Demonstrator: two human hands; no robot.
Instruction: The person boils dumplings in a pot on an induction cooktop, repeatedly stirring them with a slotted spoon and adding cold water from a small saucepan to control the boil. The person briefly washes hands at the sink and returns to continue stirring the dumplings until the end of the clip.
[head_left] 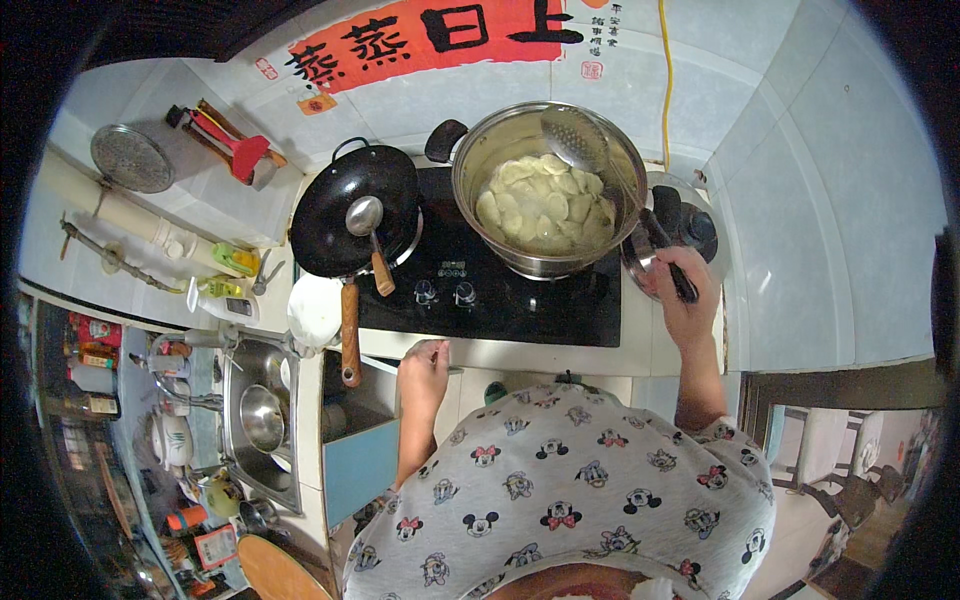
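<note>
A stainless steel pot (548, 266) stands on the right side of the black stove, holding many pale dumplings (545, 205) in liquid. My right hand (690, 295) is wrapped round the black handle of a skimmer (576, 138). Its perforated round head rests inside the pot's far right part, above the dumplings. In front of the stove's near edge, my left hand (424, 372) is closed with its fingers curled, and nothing shows in it. A black wok (345, 200) sits on the left burner, with a metal spoon (364, 216) with a wooden handle lying across it.
A glass lid (708, 228) with a black knob lies right of the pot. A white bowl (315, 308) stands beside the wok's wooden handle. Farther left are a steel sink (238, 440) and bottles (235, 258). Utensils (235, 145) hang on the left wall.
</note>
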